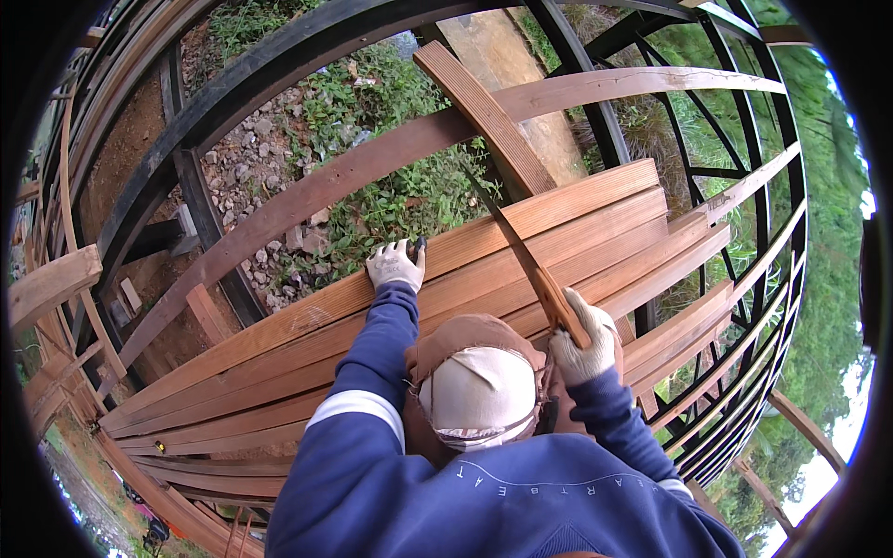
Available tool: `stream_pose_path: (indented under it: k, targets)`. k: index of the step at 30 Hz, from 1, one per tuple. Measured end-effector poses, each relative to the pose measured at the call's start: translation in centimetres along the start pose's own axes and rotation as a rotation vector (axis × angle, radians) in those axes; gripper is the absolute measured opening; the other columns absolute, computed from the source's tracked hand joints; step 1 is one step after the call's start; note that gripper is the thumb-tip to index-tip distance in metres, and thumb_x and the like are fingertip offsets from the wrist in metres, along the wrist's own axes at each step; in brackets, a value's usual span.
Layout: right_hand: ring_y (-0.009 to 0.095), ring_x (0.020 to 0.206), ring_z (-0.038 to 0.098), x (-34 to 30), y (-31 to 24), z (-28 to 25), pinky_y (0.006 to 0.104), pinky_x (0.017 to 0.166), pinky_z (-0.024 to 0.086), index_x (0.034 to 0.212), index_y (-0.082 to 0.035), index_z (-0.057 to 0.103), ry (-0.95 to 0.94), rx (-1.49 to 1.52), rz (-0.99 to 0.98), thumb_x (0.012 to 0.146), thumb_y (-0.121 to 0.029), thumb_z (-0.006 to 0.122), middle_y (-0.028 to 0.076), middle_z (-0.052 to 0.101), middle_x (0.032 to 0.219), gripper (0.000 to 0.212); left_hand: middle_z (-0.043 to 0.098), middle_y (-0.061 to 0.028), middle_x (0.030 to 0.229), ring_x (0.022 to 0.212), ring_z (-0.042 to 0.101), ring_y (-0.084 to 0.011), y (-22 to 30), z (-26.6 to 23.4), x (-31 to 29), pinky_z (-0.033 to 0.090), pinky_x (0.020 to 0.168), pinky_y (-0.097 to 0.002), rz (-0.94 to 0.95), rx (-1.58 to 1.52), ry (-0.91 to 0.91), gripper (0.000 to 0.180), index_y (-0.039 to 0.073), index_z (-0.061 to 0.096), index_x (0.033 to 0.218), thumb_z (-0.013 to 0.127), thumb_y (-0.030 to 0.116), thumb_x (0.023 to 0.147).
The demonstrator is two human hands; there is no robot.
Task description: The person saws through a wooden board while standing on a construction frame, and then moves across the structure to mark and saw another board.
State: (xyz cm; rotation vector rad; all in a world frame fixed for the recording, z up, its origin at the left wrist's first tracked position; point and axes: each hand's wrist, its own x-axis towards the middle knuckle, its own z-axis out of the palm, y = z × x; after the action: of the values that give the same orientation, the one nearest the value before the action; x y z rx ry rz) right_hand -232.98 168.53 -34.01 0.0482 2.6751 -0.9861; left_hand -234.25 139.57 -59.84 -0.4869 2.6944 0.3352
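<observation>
Right hand (584, 339), gloved, was closed round the lower end of a loose plank (502, 149), which rose slanting over the laid boards (558, 242) toward the frame (279, 65). Left hand (396, 265) pressed flat on the boards' upper edge, holding nothing. Step, as judged: positioning the plank. Next move would call for lowering it flush beside the last board.

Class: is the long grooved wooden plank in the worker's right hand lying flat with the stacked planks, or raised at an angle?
Raised at an angle. The long grooved wooden plank slants across the stacked reddish-brown planks, its lower end gripped by the gloved right hand.
</observation>
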Motion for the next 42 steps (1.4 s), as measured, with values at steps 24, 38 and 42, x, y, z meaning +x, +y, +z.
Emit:
stream_pose_path:
  k: [24, 38, 42]
  targets:
    - [0.03, 0.094, 0.073, 3.2, -3.0, 1.7, 0.0333, 0.086, 0.056, 0.139, 0.0, 0.059, -0.074, 0.023, 0.195, 0.08, 0.002, 0.066, 0.021, 0.073, 0.109, 0.059, 0.073, -0.0054, 0.107, 0.107, 0.066, -0.0273, 0.2, -0.5, -0.2, 0.047, 0.098, -0.0481, 0.025, -0.054, 0.043, 0.037, 0.017, 0.071, 0.11, 0.063, 0.048, 0.091]
    - [0.029, 0.106, 0.073, -4.2, -2.5, -5.4, 0.0339, 0.093, 0.054, 0.142, 0.004, 0.053, -0.21, 0.047, 0.365, 0.079, -0.001, 0.058, 0.023, 0.07, 0.123, 0.064, 0.073, -0.0051, 0.111, 0.112, 0.064, -0.0283, 0.0, -0.8, -0.3, 0.047, 0.098, -0.0498, 0.003, -0.048, 0.024, 0.043, 0.019, 0.072, 0.117, 0.066, 0.049, 0.088]
    - [0.027, 0.093, 0.072, 1.5, 0.9, -0.1, 0.0327, 0.087, 0.056, 0.141, 0.002, 0.055, -0.145, -0.002, 0.16, 0.081, 0.0, 0.058, 0.019, 0.072, 0.112, 0.061, 0.072, -0.0064, 0.113, 0.112, 0.064, -0.0282, 0.2, -0.8, 0.1, 0.046, 0.099, -0.0505, -0.001, -0.085, -0.015, 0.043, 0.018, 0.072, 0.118, 0.064, 0.05, 0.089]
